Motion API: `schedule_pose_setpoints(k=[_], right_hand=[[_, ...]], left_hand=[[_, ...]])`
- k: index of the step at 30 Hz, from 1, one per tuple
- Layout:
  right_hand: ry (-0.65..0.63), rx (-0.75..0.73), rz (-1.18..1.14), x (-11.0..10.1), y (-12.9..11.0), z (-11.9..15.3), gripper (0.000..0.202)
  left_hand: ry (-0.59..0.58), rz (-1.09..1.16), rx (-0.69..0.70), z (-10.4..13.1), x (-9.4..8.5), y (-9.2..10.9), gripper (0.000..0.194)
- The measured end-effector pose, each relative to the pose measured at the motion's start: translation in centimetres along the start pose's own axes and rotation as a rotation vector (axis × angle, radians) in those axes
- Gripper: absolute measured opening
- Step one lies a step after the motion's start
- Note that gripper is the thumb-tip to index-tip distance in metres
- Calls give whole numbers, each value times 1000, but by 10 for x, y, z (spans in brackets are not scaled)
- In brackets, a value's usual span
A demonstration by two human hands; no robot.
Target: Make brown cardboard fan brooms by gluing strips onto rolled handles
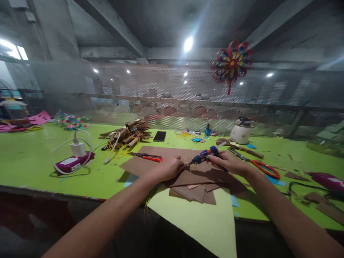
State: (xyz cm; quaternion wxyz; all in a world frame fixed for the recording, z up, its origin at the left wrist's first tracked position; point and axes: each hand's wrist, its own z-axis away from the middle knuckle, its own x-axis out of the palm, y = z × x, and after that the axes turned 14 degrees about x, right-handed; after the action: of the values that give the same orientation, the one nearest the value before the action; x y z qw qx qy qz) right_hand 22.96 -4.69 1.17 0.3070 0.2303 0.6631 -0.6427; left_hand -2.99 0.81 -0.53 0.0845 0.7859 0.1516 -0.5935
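The right hand [227, 162] is wrapped around a blue glue gun [205, 154], its nozzle slanting down to the left, over brown card [150, 166] on the green desk [104, 188]. Near the nozzle's tip is the left hand [172, 167], curled low over the card; its fingertips are hidden, so I cannot tell how tightly they close or what they grip. Yellow thread [195, 166] loops beneath the gun. Red-handled pliers [152, 157] lie on the card beyond the left hand, scissors [264, 169] right of the right hand, a phone [159, 136] farther back beside brown rolls [129, 136]
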Motion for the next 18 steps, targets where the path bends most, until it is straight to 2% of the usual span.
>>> schedule_pose_setpoints(k=[3, 7, 12, 18], right_hand=[[4, 15, -83, -1, 2, 1, 50], [-16, 35, -177, -2, 3, 2, 50], [-49, 48, -117, -1, 5, 0, 52], [-21, 3, -51, 2, 4, -1, 52]], left_hand=[[28, 59, -18, 0, 2, -2, 34], [45, 243, -96, 0, 0, -6, 26], [26, 461, -162, 0, -3, -11, 27], [7, 527, -138, -1, 0, -16, 32]])
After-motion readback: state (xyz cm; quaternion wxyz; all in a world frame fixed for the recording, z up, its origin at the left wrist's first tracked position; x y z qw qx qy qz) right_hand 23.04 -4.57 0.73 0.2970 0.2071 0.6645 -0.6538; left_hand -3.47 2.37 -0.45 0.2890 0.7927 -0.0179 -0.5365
